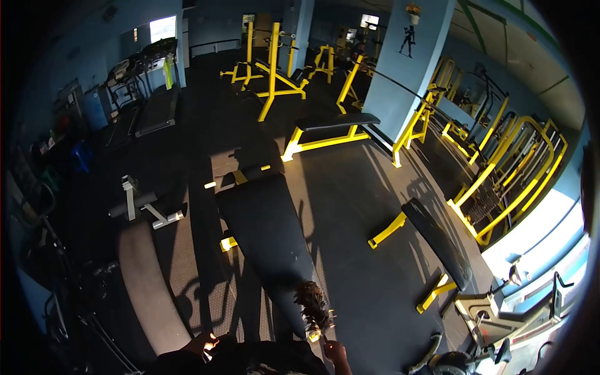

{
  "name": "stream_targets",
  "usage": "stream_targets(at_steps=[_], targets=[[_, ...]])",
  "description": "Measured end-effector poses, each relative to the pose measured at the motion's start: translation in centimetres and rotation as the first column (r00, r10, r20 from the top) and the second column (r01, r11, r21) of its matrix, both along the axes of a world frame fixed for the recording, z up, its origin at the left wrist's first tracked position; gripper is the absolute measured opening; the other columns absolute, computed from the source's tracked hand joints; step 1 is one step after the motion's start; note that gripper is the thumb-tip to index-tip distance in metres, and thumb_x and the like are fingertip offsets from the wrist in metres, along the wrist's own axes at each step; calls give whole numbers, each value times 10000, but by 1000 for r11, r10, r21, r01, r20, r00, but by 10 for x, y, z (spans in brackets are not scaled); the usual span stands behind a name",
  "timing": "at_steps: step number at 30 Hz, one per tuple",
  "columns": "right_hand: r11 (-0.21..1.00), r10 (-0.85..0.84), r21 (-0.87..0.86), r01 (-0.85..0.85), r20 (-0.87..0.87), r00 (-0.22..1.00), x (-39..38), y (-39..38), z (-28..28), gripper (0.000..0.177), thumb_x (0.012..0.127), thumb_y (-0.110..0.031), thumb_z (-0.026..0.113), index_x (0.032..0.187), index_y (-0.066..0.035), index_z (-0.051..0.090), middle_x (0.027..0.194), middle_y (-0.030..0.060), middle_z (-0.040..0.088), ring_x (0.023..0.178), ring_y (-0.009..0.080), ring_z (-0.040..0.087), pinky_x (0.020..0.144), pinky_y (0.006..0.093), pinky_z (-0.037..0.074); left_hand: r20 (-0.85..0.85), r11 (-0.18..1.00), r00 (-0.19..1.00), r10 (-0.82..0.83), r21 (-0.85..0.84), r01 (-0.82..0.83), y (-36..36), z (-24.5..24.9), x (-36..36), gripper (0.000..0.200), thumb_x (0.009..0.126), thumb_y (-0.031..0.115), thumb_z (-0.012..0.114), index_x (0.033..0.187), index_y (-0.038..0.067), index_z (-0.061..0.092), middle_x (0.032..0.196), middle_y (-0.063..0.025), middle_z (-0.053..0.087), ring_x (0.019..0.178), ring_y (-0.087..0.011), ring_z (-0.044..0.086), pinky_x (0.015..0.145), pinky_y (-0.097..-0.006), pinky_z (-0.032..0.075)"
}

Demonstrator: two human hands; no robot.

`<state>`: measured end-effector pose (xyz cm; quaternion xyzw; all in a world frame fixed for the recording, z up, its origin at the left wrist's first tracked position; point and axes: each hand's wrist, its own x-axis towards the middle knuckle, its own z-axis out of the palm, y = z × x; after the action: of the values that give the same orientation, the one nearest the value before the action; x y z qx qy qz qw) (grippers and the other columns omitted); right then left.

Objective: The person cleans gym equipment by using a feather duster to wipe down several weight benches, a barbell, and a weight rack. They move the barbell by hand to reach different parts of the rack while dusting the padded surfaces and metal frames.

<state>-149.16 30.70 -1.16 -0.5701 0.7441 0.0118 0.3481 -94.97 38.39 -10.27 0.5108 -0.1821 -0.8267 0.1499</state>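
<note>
At the bottom of the head view, my right hand (335, 351) is closed around the handle of a dark feather duster (311, 303). The duster's feathers are over the near end of a long black padded bench (265, 215) with yellow frame parts. My left hand (203, 344) is at the bottom, left of the bench, partly in sunlight. Its fingers are too small and dark to make out, and whether it holds anything is unclear.
A curved bench (147, 284) with grey metal supports lies to the left. On the right is a black bench with yellow legs (437, 240). Farther off are a flat bench (337, 122), a blue pillar (400, 69), treadmills (159, 109) and yellow racks (273, 72). An exercise bike (484, 312) stands lower right.
</note>
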Motion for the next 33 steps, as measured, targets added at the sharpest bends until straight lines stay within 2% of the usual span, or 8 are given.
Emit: stream_targets(at_steps=[6,8,9,10,12,16,18,33], targets=[[980,168,-160,-115,376,911,15,-146,50,267,961,-302,516,1058,-99,660,752,142,656,726,294,671,628,407,520,855,985,510,95,-156,77,-12,6,-3,370,908,391,632,1051,51,602,982,-152,693,979,-329,660,854,-428,520],[978,-102,208,-25,575,812,29,-205,75,195,1004,-190,501,1097,-77,629,749,-8,609,664,175,581,595,333,488,880,929,372,296,-356,103,-37,10,-18,314,914,333,677,1017,43,612,810,-89,707,750,-184,680,676,-353,540],[805,-593,569,170,753,286,51,-229,89,178,1010,-158,497,1097,-67,624,790,-23,614,688,169,575,645,323,502,831,925,446,332,-379,19,-56,15,-18,475,848,428,701,1115,45,610,944,-148,701,926,-288,684,812,-409,536],[837,-539,544,49,808,237,49,-257,65,189,998,-132,502,1140,-64,607,784,40,623,736,171,601,700,322,515,769,916,505,392,-380,-130,-78,11,-20,522,816,446,736,1132,48,617,961,-155,699,921,-289,686,825,-408,534],[893,448,-248,-375,413,793,56,-301,69,342,976,-207,535,1265,-34,596,935,117,714,774,271,685,713,379,547,450,741,588,672,-412,-530,-129,0,-21,513,871,292,734,1261,45,509,1115,-197,642,897,-292,689,699,-426,580],[809,549,-337,-481,143,824,163,-355,195,378,965,-202,534,1314,-62,568,1009,230,697,923,410,674,772,442,540,385,707,593,707,-397,-586,-243,22,6,538,889,275,718,1300,60,443,1083,-183,641,901,-288,688,655,-402,567],[771,573,-435,-465,156,804,203,-393,195,429,952,-199,543,1367,-93,518,1042,289,654,987,481,617,788,487,526,679,784,419,602,-603,-149,-302,42,19,612,867,355,724,1312,62,423,1056,-186,653,949,-323,670,771,-423,543],[651,756,216,-728,-277,593,483,-640,262,404,993,-240,451,1363,-378,540,1088,118,701,999,324,674,833,463,537,587,556,131,799,-804,209,-641,19,150,382,893,158,515,1257,54,567,1272,-208,593,1186,-378,554,1029,-451,430]])
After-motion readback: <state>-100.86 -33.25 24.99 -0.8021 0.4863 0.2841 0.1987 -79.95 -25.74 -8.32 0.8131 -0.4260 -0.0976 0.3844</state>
